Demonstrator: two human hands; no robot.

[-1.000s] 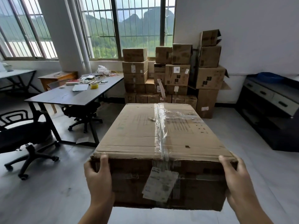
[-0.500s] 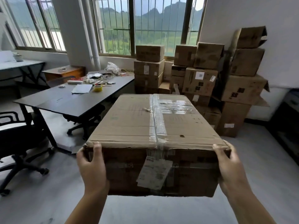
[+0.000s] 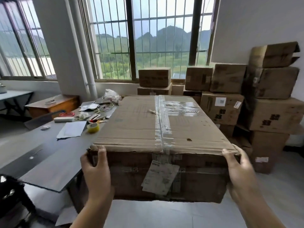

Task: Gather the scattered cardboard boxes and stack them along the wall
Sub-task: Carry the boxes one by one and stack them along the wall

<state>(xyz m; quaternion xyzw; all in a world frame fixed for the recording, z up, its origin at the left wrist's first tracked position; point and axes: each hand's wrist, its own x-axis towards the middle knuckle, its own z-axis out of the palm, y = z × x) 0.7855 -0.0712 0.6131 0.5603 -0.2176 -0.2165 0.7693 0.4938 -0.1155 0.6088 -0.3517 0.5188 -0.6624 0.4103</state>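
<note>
Taped cardboard box (image 3: 139,124): carried by 2 hands, left hand (image 3: 96,170) and right hand (image 3: 241,168) curled around near corners; stacked boxes (image 3: 269,112) behind it.

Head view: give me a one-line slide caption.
Both hands, left and right, carry a taped cardboard box toward boxes stacked by the wall.
</note>
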